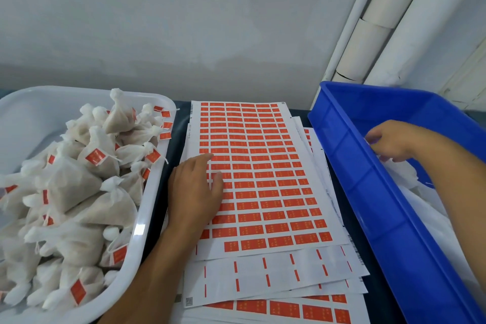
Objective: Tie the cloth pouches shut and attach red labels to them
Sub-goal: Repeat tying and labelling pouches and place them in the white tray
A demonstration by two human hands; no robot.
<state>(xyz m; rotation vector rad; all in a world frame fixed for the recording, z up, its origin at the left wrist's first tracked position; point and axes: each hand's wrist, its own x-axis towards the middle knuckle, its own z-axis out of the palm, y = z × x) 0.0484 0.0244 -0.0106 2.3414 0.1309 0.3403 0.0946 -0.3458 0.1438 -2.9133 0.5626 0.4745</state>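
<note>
2 hands: left hand (pixel 193 189), right hand (pixel 389 141). 2 bins: 1 white tray (pixel 147 208), 1 blue crate (pixel 368 187). Tied pouches (pixel 71 187) in the tray: too many to count, approx. several dozen. Label sheets (pixel 263 166): 1 full on top, at least 4 more under it, exact no. unclear. 3 white pipes (pixel 394 21) at the wall.

Left hand (pixel 194 189) flat (right hand (pixel 391 141) curled)
</note>
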